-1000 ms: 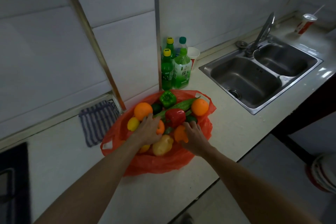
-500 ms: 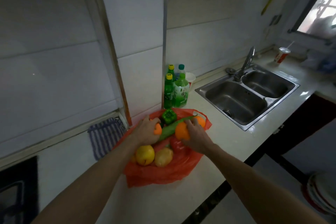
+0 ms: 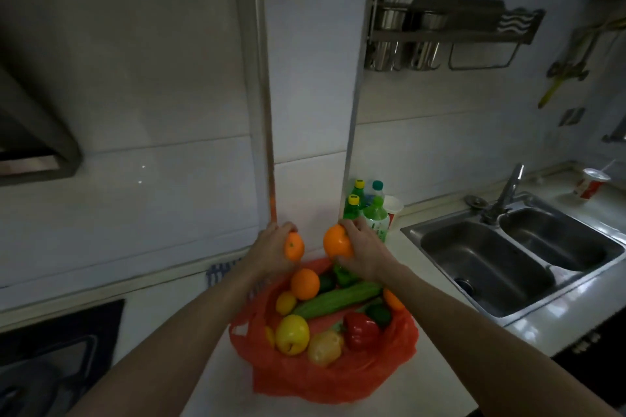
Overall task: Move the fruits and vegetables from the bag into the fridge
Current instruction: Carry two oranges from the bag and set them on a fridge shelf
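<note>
An open red plastic bag (image 3: 338, 379) lies on the white counter. Inside it I see an orange (image 3: 305, 284), a small lemon (image 3: 285, 303), a long green cucumber (image 3: 335, 300), a yellow apple (image 3: 292, 334), a yellowish fruit (image 3: 324, 347), a red pepper (image 3: 360, 330) and green vegetables. Above the bag's far edge my left hand (image 3: 271, 252) grips a small orange (image 3: 294, 246). My right hand (image 3: 362, 249) holds a larger orange (image 3: 337, 241) beside it. No fridge is in view.
Green drink bottles (image 3: 376, 217) and a paper cup stand by the wall behind the bag. A double steel sink (image 3: 508, 267) with a tap is on the right, a red-and-white cup (image 3: 589, 183) beyond it. A striped cloth (image 3: 220, 272) and black hob (image 3: 57, 349) lie left.
Both hands have lifted out of the bag, each with an orange, and now hold them above its far edge. The camera has tilted upward, so the wall rack shows.
</note>
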The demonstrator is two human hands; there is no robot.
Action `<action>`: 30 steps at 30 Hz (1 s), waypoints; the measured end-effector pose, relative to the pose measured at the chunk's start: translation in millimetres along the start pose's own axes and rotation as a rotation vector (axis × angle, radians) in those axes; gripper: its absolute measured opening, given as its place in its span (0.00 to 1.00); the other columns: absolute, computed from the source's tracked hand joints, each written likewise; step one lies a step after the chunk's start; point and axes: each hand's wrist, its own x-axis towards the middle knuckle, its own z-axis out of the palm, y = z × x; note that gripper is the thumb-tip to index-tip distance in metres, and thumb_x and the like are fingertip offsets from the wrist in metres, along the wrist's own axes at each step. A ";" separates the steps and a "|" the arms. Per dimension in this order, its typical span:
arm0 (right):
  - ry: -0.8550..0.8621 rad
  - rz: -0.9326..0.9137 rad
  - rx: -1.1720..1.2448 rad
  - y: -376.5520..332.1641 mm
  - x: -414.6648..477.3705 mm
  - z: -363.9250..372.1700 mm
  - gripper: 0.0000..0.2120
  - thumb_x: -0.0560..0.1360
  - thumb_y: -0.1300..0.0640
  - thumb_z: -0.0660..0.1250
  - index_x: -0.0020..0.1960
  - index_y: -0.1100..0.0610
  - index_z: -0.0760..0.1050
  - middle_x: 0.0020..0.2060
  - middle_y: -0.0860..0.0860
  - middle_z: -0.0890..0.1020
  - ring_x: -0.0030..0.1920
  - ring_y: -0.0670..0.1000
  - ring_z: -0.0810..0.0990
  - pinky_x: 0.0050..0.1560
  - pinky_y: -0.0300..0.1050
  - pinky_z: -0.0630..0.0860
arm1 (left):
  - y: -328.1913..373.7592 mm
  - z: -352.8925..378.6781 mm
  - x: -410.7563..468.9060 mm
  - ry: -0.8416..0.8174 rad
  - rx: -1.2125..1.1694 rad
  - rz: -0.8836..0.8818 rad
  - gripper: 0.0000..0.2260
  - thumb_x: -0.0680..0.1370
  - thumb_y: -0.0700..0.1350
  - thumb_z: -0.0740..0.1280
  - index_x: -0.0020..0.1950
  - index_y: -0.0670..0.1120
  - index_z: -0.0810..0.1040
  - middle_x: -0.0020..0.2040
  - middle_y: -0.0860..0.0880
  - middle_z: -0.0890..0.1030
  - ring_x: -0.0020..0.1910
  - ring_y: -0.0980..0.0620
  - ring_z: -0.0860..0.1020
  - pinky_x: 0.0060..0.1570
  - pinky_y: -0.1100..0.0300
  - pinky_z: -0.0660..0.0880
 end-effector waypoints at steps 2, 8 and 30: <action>0.001 -0.046 0.008 -4.5 7.6 -5.8 0.37 0.71 0.50 0.72 0.73 0.53 0.57 0.68 0.57 0.63 0.66 0.60 0.68 0.66 0.55 0.68 | 3.1 -9.0 -5.2 0.036 -0.014 -0.047 0.36 0.59 0.56 0.68 0.67 0.50 0.67 0.56 0.42 0.70 0.57 0.41 0.72 0.55 0.53 0.72; -0.043 -0.188 0.041 -23.7 28.4 -18.5 0.38 0.70 0.50 0.72 0.74 0.53 0.57 0.67 0.58 0.66 0.66 0.60 0.68 0.66 0.54 0.68 | -4.4 -34.3 -23.2 0.160 -0.016 -0.172 0.30 0.66 0.51 0.72 0.66 0.51 0.66 0.54 0.43 0.69 0.54 0.40 0.73 0.53 0.52 0.72; -0.221 -0.844 0.384 -266.9 -17.7 -0.8 0.35 0.70 0.53 0.74 0.72 0.52 0.61 0.65 0.56 0.68 0.63 0.57 0.70 0.62 0.53 0.71 | -22.9 -154.3 -318.8 0.704 0.190 -0.671 0.32 0.69 0.51 0.74 0.69 0.52 0.64 0.62 0.44 0.68 0.58 0.42 0.72 0.56 0.51 0.74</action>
